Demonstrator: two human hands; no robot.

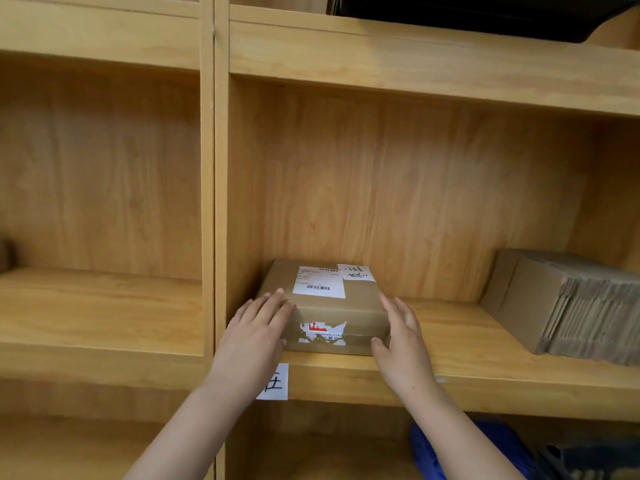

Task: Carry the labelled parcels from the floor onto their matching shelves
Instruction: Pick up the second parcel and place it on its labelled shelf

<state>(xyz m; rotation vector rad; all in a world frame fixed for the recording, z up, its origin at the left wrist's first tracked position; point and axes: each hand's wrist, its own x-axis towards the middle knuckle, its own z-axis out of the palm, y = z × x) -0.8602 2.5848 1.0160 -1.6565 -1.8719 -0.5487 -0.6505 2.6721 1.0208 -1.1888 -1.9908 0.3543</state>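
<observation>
A small brown cardboard parcel (329, 310) with a white shipping label and a handwritten paper tag on top rests on the wooden shelf (460, 372), at the left end of the right-hand bay. My left hand (256, 336) lies flat against its left front corner. My right hand (403, 344) presses its right side, thumb at the lower front edge. Both hands clasp the parcel between them. A white paper label (275, 382) with a handwritten character is stuck on the shelf's front edge, partly hidden by my left wrist.
A stack of flattened cardboard (568, 306) lies at the right end of the same shelf. A vertical wooden divider (214, 202) separates this bay from the left bay. Blue and dark items (485, 448) sit on the shelf below. A dark object (467, 12) fills the shelf above.
</observation>
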